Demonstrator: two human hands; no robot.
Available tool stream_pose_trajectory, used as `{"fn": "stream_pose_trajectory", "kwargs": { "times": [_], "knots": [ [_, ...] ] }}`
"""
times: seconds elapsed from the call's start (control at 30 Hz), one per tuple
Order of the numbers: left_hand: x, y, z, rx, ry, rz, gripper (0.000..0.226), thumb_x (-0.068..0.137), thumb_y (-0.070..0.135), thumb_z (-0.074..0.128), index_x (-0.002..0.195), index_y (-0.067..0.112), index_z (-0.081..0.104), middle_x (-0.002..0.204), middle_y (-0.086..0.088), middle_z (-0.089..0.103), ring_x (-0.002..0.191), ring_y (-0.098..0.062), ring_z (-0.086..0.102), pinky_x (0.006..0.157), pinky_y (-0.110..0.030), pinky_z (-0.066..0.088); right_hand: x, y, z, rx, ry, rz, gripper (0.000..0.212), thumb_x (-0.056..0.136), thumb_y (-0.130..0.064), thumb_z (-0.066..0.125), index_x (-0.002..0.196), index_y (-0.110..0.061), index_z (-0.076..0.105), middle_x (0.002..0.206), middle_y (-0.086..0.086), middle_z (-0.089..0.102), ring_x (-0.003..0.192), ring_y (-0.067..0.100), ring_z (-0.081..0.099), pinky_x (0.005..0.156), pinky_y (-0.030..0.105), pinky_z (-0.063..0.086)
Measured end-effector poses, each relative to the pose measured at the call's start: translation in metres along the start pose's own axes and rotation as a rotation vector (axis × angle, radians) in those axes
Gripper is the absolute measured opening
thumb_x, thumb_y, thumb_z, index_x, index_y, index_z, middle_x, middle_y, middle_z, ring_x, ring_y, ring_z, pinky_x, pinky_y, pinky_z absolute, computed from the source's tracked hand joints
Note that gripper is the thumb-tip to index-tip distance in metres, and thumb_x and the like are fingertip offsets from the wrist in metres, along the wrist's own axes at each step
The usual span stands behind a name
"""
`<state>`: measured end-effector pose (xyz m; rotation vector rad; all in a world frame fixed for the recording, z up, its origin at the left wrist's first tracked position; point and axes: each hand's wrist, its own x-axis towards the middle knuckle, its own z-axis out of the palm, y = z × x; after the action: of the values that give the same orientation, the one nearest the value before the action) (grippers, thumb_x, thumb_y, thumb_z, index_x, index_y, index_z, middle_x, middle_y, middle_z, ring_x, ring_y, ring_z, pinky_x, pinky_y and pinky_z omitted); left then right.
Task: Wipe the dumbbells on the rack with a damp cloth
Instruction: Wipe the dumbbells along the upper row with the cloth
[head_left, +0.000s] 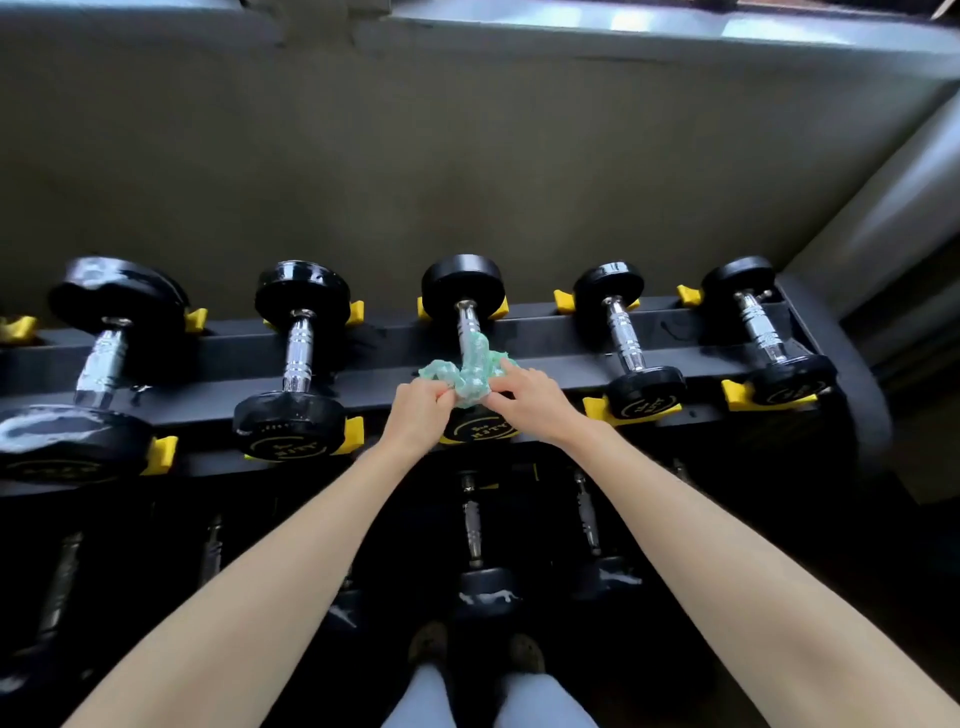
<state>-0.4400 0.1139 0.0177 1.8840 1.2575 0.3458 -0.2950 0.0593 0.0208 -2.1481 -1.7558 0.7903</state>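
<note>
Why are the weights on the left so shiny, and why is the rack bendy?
Head view: white glare sits on the leftmost dumbbell, whose handle is blurred; the wide lens bows the rack; the lower dumbbells are nearly lost in shadow; the left hand and right hand on the green cloth look sharp.

Handles (298, 345) were shiny chromed metal with rough, knurled grip bands. Heads (462, 280) looked like black rubber, mostly matt, but the left head (117, 291) was glossy and streaky, kinda wet-looking. Cloth (470, 371) was thin, crumpled mint-green fabric. Rack (545, 340) was matt black metal, the cradles (737, 395) were smooth yellow plastic, and the wall (467, 182) was dull, mottled plaster.
</note>
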Motion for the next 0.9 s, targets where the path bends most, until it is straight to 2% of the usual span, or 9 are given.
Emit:
{"fn": "stream_pose_trajectory", "kwargs": {
  "times": [0.17, 0.33, 0.47, 0.5, 0.57, 0.67, 0.77, 0.83, 0.9],
  "knots": [
    [-0.025, -0.007, 0.027, -0.055, 0.101, 0.116, 0.025, 0.093, 0.007, 0.053, 0.069, 0.007, 0.061, 0.058, 0.011, 0.048, 0.056, -0.007, 0.041, 0.056, -0.016, 0.031, -0.016, 0.018, 0.008, 0.032, 0.056, -0.081, 0.027, 0.097, -0.025, 0.047, 0.088, -0.013, 0.070, 0.143, 0.007, 0.039, 0.107, 0.023, 0.038, 0.076, 0.024, 0.021],
    [-0.033, -0.011, 0.043, 0.106, 0.161, 0.163, 0.021, 0.093, 0.009, 0.053, 0.085, -0.002, 0.069, 0.097, -0.008, 0.066, 0.081, -0.026, 0.060, 0.063, -0.020, 0.028, -0.022, 0.035, 0.015, -0.010, -0.001, -0.095, 0.030, 0.097, -0.022, 0.046, 0.091, -0.008, 0.071, 0.157, 0.006, 0.021, 0.135, 0.027, 0.029, 0.097, 0.032, 0.031],
    [-0.045, 0.002, 0.050, 0.252, 0.156, 0.122, 0.025, 0.095, 0.016, 0.048, 0.087, 0.002, 0.067, 0.095, -0.012, 0.066, 0.086, -0.032, 0.059, 0.068, -0.033, 0.039, -0.035, 0.046, 0.016, 0.114, 0.058, -0.142, 0.030, 0.093, -0.014, 0.050, 0.073, -0.002, 0.070, 0.137, 0.006, 0.051, 0.117, 0.023, 0.047, 0.091, 0.033, 0.040],
    [-0.048, 0.009, 0.053, 0.307, 0.143, 0.111, 0.026, 0.096, 0.019, 0.046, 0.090, 0.003, 0.066, 0.092, -0.014, 0.066, 0.086, -0.034, 0.059, 0.070, -0.037, 0.042, -0.039, 0.049, 0.013, 0.194, 0.072, -0.096, 0.031, 0.090, -0.009, 0.051, 0.061, -0.003, 0.062, 0.109, 0.009, 0.065, 0.097, 0.023, 0.053, 0.079, 0.034, 0.042],
    [-0.052, 0.028, 0.065, 0.386, 0.117, 0.096, 0.027, 0.097, 0.022, 0.043, 0.098, 0.005, 0.064, 0.091, -0.016, 0.067, 0.088, -0.036, 0.060, 0.072, -0.039, 0.044, -0.044, 0.056, 0.007, 0.451, 0.119, 0.050, 0.031, 0.084, -0.002, 0.051, 0.054, -0.008, 0.050, 0.061, 0.004, 0.050, 0.064, 0.017, 0.042, 0.059, 0.031, 0.032],
    [-0.048, 0.053, 0.089, 0.274, 0.046, 0.127, 0.027, 0.098, 0.018, 0.042, 0.111, 0.005, 0.062, 0.099, -0.019, 0.066, 0.094, -0.037, 0.060, 0.079, -0.041, 0.047, -0.052, 0.070, 0.004, 0.981, 0.243, 0.271, 0.023, 0.089, -0.003, 0.046, 0.073, -0.010, 0.061, 0.066, 0.001, 0.060, 0.061, 0.011, 0.055, 0.059, 0.027, 0.044],
    [-0.042, 0.070, 0.106, 0.106, -0.262, 0.155, 0.045, 0.095, 0.000, 0.034, 0.138, 0.011, 0.045, 0.131, -0.013, 0.054, 0.120, -0.028, 0.051, 0.101, -0.032, 0.040, -0.052, 0.088, 0.002, 1.550, 0.258, 0.484, 0.025, 0.100, -0.020, 0.039, 0.095, -0.012, 0.062, 0.077, 0.003, 0.071, 0.074, 0.018, 0.065, 0.069, 0.033, 0.051],
    [-0.039, 0.073, 0.106, 0.051, -0.390, 0.081, 0.062, 0.088, -0.010, 0.031, 0.144, 0.017, 0.037, 0.137, -0.009, 0.049, 0.126, -0.022, 0.046, 0.105, -0.026, 0.037, -0.046, 0.100, 0.001, 1.715, 0.220, 0.574, 0.032, 0.100, -0.027, 0.037, 0.091, -0.011, 0.063, 0.073, 0.006, 0.072, 0.073, 0.022, 0.066, 0.069, 0.037, 0.052],
    [-0.034, 0.068, 0.098, 0.037, -0.212, 0.058, 0.057, 0.081, -0.010, 0.036, 0.128, 0.013, 0.058, 0.117, -0.011, 0.063, 0.112, -0.025, 0.057, 0.097, -0.028, 0.044, -0.037, 0.105, 0.006, 1.671, 0.209, 0.649, 0.030, 0.100, -0.029, 0.037, 0.093, -0.012, 0.062, 0.080, 0.008, 0.070, 0.072, 0.024, 0.066, 0.068, 0.038, 0.052]
  ]
}}
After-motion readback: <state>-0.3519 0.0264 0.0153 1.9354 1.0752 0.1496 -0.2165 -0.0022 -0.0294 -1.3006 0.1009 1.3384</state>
